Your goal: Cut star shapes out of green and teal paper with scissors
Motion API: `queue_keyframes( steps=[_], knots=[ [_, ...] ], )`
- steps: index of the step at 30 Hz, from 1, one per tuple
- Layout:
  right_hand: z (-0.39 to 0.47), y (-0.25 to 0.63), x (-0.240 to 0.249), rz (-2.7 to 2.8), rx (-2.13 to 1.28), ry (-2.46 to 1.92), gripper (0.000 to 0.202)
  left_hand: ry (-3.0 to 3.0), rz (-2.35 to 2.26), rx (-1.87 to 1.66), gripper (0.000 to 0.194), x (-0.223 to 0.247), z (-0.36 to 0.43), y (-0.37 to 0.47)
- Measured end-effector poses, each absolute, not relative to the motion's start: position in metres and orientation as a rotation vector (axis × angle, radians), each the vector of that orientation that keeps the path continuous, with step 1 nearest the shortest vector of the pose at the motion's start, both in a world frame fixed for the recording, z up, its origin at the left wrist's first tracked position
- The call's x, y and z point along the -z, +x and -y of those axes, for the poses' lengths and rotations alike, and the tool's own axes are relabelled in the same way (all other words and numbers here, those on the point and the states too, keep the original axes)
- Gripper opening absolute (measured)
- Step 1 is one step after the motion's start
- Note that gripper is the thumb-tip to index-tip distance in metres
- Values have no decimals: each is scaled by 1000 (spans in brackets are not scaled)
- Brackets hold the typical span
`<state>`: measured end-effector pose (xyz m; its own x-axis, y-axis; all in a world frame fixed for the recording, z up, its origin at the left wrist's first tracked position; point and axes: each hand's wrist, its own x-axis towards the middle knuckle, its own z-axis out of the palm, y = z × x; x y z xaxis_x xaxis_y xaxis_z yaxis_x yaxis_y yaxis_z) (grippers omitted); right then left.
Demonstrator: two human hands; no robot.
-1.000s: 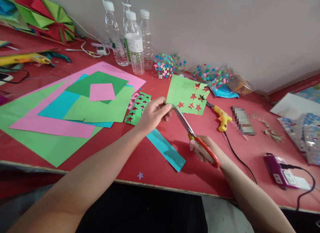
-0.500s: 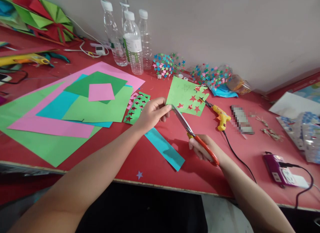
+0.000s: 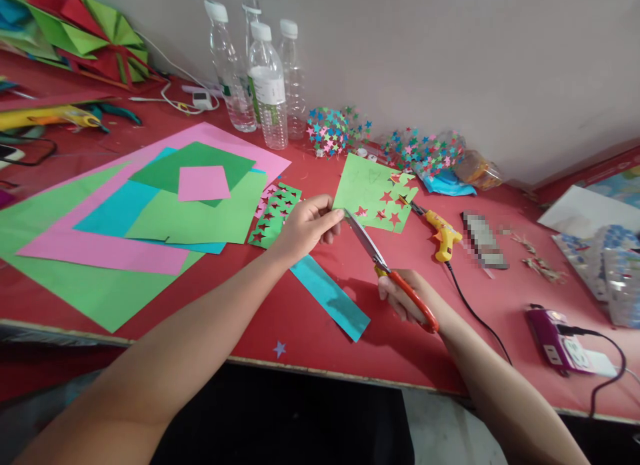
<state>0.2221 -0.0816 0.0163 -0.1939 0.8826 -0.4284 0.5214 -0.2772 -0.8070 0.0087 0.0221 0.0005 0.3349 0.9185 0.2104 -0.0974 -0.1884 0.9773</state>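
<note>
My left hand [image 3: 311, 224] is closed in a pinch above the table; whatever sits between thumb and finger is too small and hidden to name. Scissors [image 3: 369, 244] with orange-red handles are gripped in my right hand [image 3: 404, 293], and their blade tips reach the left fingertips. Below the hands lies a blue paper strip [image 3: 330, 297]. Just behind the left hand are a green sheet with star-shaped holes [image 3: 273, 222] and a light green sheet [image 3: 363, 182], also cut with star holes. A single purple star [image 3: 279, 348] rests by the front edge.
Coloured paper sheets [image 3: 165, 218] overlap on the left. Several plastic bottles [image 3: 267, 92] stand against the wall, beside star-covered clusters [image 3: 327, 128]. To the right are a yellow glue gun [image 3: 443, 235] with its cord, a blurred-out object [image 3: 484, 238] and a purple power socket [image 3: 555, 338].
Hardly anything differs: both hands and the scissors hold the same place, and the view has shifted very slightly.
</note>
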Motion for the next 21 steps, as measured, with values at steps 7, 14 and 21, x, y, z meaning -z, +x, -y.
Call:
queue_keyframes(
  steps=[7, 14, 21],
  knots=[
    [82, 222, -14, 1625, -1446, -1731, 46, 1401, -772, -1112, 21, -1, -21, 10],
    [79, 225, -9, 1646, -1472, -1668, 45, 1362, -781, -1123, 19, -2, -21, 10],
    [80, 226, -8, 1643, -1540, -1588, 50, 1340, -786, -1145, 19, -2, -20, 10]
  ],
)
